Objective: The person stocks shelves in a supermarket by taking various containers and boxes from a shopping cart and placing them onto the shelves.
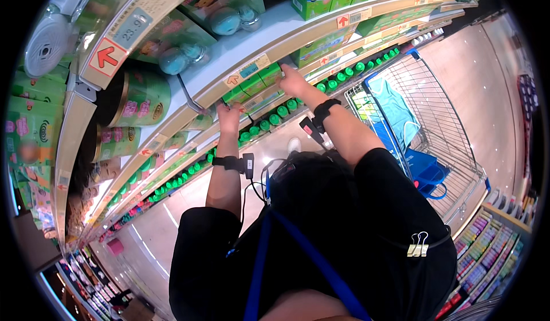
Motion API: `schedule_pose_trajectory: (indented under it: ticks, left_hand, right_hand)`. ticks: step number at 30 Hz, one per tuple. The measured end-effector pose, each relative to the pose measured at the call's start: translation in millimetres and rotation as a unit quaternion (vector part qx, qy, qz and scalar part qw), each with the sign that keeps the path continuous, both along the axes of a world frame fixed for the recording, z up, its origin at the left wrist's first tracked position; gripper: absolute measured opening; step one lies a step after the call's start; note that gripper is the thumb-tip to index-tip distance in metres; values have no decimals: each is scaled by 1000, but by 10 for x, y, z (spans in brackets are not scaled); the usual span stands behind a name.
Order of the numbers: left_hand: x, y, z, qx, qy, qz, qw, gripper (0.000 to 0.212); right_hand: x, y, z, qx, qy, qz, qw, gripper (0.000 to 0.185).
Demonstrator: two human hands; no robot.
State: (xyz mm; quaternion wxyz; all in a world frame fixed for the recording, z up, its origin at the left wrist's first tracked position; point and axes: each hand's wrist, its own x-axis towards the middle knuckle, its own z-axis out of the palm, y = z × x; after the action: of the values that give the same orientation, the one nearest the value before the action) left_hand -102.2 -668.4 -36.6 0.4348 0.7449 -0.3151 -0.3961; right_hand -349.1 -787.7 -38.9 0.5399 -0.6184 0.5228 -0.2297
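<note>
A row of green boxes (253, 83) sits on a store shelf below the one edged with price tags. My left hand (229, 117) is at the row's left end, its fingers partly hidden at the shelf edge. At the row's right end is my right hand (293, 81), a finger stretched along the last box. Both hands touch or nearly touch the boxes; whether either grips one cannot be told. Above them, packs with light-blue round items (225, 21) stand on the upper shelf (232, 54). Each forearm wears a black strap with a small device.
Green-capped bottles (275, 119) line the lowest shelf. A metal shopping cart (447, 89) with a light-blue cloth item (393, 110) and a blue bag (425, 170) stands at my right. Green canisters (144, 97) lie on the left shelves. A metal hook (187, 93) juts from the upper shelf.
</note>
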Motion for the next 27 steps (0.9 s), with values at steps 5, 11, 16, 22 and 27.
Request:
schedule_pose_trajectory:
  ticks: [5,11,16,22,27]
  left_hand:
    - [-57,-49,174,-90,-75,-29,993,52]
    - [-117,91,745,-168,-133,-61,975,46]
    - [-134,62,1096,-150,-44,-160,975,58]
    - [-684,-19,1321,-39,73,-237,968,65]
    - [-1457,-318,1305,-27,127,-343,930,51]
  right_hand:
    - [124,36,-36,-37,-44,-15,998,48]
    - [-78,217,421,-129,-38,-8,991,35]
    - [-439,723,817,-7,-71,-38,997,38]
    - [-1096,1257,994,35,6,-83,996,44]
    - [-1706,1550,948,-2,33,-214,976,46]
